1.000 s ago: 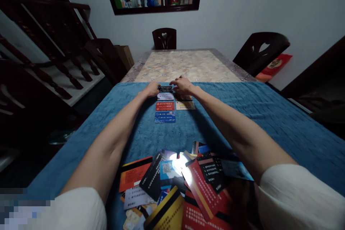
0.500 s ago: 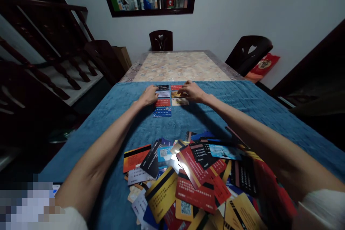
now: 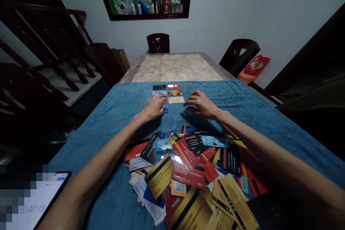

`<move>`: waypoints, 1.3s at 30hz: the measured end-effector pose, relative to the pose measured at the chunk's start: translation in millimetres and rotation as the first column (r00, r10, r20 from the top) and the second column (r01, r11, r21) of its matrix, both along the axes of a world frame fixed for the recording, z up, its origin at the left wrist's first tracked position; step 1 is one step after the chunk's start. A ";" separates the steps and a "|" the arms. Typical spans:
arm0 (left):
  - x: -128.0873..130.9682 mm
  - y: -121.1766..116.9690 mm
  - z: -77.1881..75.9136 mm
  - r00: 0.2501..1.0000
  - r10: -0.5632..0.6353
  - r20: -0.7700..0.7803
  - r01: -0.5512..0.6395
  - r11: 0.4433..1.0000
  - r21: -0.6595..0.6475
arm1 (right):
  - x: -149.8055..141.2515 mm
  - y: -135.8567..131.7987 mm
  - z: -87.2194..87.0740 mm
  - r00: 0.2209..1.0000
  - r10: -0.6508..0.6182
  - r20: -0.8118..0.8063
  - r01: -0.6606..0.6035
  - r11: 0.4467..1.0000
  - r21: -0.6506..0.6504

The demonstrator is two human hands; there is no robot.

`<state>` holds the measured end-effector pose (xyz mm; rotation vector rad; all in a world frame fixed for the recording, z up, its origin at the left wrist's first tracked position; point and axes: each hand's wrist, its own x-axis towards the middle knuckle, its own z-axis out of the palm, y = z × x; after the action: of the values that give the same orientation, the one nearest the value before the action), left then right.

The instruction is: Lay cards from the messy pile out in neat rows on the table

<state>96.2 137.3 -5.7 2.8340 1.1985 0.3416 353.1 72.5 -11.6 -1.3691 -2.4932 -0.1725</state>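
Glossy plastic-looking cards (image 3: 188,151); rumpled blue cloth (image 3: 107,125).

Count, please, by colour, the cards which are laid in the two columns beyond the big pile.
Black card: 1
Whitish card: 1
Red: 2, the left column's red card and the right column's red card
Blue card: 1
Gold card: 1
Cream card: 1
Total: 7

The left hand (image 3: 154,107) and right hand (image 3: 201,104) are bare, with slim fingers (image 3: 192,97). The left forearm (image 3: 102,158) and right forearm (image 3: 258,147) are bare too, slender and smooth, widening from narrow wrists (image 3: 219,114).
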 end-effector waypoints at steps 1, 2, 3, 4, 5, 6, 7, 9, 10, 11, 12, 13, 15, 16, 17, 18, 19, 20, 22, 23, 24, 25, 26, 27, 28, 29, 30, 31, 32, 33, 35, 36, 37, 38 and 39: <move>2.0 -6.1 0.9 1.000 -0.013 0.001 0.013 1.000 -0.008 | 0.8 -6.2 -0.3 1.000 0.006 -0.006 -0.006 1.000 0.003; 4.3 -12.5 2.0 1.000 -0.025 -0.001 0.025 1.000 -0.013 | 1.9 -12.7 -0.6 1.000 0.011 -0.011 -0.011 1.000 0.006; 6.9 -19.1 3.4 0.999 -0.034 -0.002 0.034 0.999 -0.012 | 3.3 -19.3 -0.8 1.000 0.015 -0.015 -0.015 1.000 0.009; 9.8 -25.9 5.0 0.999 -0.045 -0.005 0.045 0.999 -0.011 | 4.9 -26.2 -0.9 1.000 0.019 -0.018 -0.018 1.000 0.015; 12.9 -32.9 6.9 0.998 -0.061 -0.009 0.061 0.998 -0.013 | 6.7 -33.3 -0.9 1.000 0.022 -0.022 -0.022 1.000 0.023; 16.2 -39.9 8.9 0.997 -0.075 -0.020 0.075 0.997 -0.014 | 8.8 -40.6 -0.8 0.999 0.028 -0.027 -0.028 0.999 0.030; 19.6 -46.9 11.0 0.995 -0.092 -0.030 0.092 0.996 -0.013 | 11.0 -48.1 -0.6 0.999 0.036 -0.040 -0.034 0.999 0.042; 26.7 -60.3 15.1 0.991 -0.130 -0.043 0.130 0.991 -0.015 | 15.6 -63.1 0.3 0.997 0.048 -0.056 -0.045 0.998 0.044; 30.2 -66.6 16.9 0.988 -0.147 -0.052 0.146 0.989 -0.020 | 18.0 -70.3 1.0 0.997 0.054 -0.061 -0.051 0.998 0.039; 33.6 -72.5 18.5 0.984 -0.168 -0.060 0.167 0.986 -0.026 | 20.4 -77.1 1.9 0.997 0.051 -0.064 -0.049 0.998 0.033; 36.7 -78.0 19.9 0.980 -0.187 -0.064 0.186 0.982 -0.026 | 22.8 -83.4 2.8 0.997 0.046 -0.066 -0.045 0.999 0.024; 39.6 -83.1 21.1 0.976 -0.205 -0.068 0.203 0.979 -0.028 | 25.2 -89.3 3.7 0.997 0.040 -0.068 -0.039 0.999 0.015; 44.6 -92.3 23.2 0.968 -0.237 -0.077 0.235 0.971 -0.036 | 29.6 -99.5 5.6 0.997 0.024 -0.068 -0.024 1.000 -0.006; 46.8 -96.6 24.1 0.964 -0.252 -0.083 0.249 0.968 -0.041 | 31.7 -103.8 6.4 0.998 0.017 -0.069 -0.018 1.000 -0.018; 48.7 -100.8 24.9 0.960 -0.266 -0.089 0.263 0.964 -0.045 | 33.5 -107.7 7.1 0.998 0.011 -0.069 -0.014 0.999 -0.031; 50.5 -104.9 25.6 0.955 -0.281 -0.094 0.277 0.960 -0.050 | 35.2 -111.2 7.5 0.997 0.007 -0.070 -0.011 0.999 -0.045; 52.3 -108.9 25.9 0.951 -0.294 -0.097 0.290 0.956 -0.053 | 36.6 -114.2 7.7 0.997 0.006 -0.072 -0.010 0.998 -0.059; 54.0 -112.9 25.9 0.946 -0.308 -0.097 0.304 0.951 -0.057 | 37.9 -116.9 7.6 0.997 0.007 -0.073 -0.012 0.997 -0.072; 57.3 -120.4 24.5 0.936 -0.340 -0.094 0.335 0.940 -0.067 | 39.9 -121.2 7.0 0.997 0.013 -0.073 -0.020 0.995 -0.095; 59.0 -124.0 23.2 0.930 -0.356 -0.091 0.351 0.934 -0.071 | 40.6 -122.9 6.6 0.997 0.018 -0.071 -0.026 0.994 -0.107; 60.5 -127.4 21.5 0.925 -0.371 -0.087 0.365 0.928 -0.074 | 41.0 -124.3 6.2 0.997 0.024 -0.068 -0.032 0.992 -0.119; 61.9 -130.5 19.6 0.920 -0.384 -0.085 0.378 0.923 -0.076 | 41.2 -125.5 5.9 0.998 0.028 -0.061 -0.036 0.991 -0.132; 63.1 -133.4 17.6 0.915 -0.394 -0.082 0.389 0.918 -0.078 | 41.1 -126.6 5.9 0.998 0.033 -0.053 -0.040 0.989 -0.144; 64.1 -136.1 15.7 0.911 -0.404 -0.079 0.398 0.914 -0.079 | 40.8 -127.6 6.1 0.998 0.037 -0.044 -0.043 0.987 -0.157; 65.0 -138.4 13.9 0.907 -0.414 -0.075 0.408 0.909 -0.081 | 40.1 -128.7 6.5 0.999 0.039 -0.035 -0.044 0.985 -0.170; 65.6 -140.5 12.2 0.903 -0.424 -0.072 0.418 0.905 -0.084 | 39.3 -129.7 7.1 0.999 0.038 -0.025 -0.042 0.982 -0.183; 66.1 -142.2 10.7 0.898 -0.434 -0.069 0.428 0.900 -0.088 | 38.3 -130.8 7.8 0.999 0.034 -0.012 -0.036 0.980 -0.197; 66.5 -143.7 9.4 0.894 -0.444 -0.066 0.437 0.895 -0.091 | 37.4 -131.9 8.5 1.000 0.028 0.005 -0.026 0.977 -0.214; 66.9 -144.9 8.3 0.890 -0.453 -0.063 0.446 0.890 -0.093 | 36.4 -132.8 9.1 0.999 0.020 0.026 -0.014 0.973 -0.232; 67.2 -145.9 7.4 0.885 -0.461 -0.060 0.455 0.885 -0.094 | 35.6 -133.7 9.7 0.999 0.013 0.047 -0.001 0.968 -0.250; 67.9 -147.2 6.0 0.879 -0.474 -0.056 0.468 0.878 -0.098 | 34.6 -134.7 10.4 0.997 0.009 0.081 0.014 0.961 -0.277; 68.2 -147.6 5.6 0.876 -0.480 -0.057 0.473 0.875 -0.102 | 34.4 -134.9 10.6 0.996 0.010 0.091 0.016 0.958 -0.286; 68.5 -147.9 5.4 0.874 -0.483 -0.059 0.475 0.873 -0.106 | 34.2 -134.9 10.8 0.995 0.013 0.098 0.016 0.957 -0.291; 68.6 -148.1 5.2 0.872 -0.485 -0.064 0.477 0.872 -0.110 | 34.0 -134.8 10.9 0.994 0.015 0.104 0.017 0.956 -0.294; 68.6 -148.2 5.1 0.871 -0.486 -0.070 0.477 0.871 -0.113 | 33.7 -134.6 11.0 0.993 0.017 0.113 0.017 0.955 -0.296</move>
<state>164.8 -10.8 -0.6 2.9579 0.4562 0.1171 386.7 -62.1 -0.5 -1.5103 -2.6992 0.1343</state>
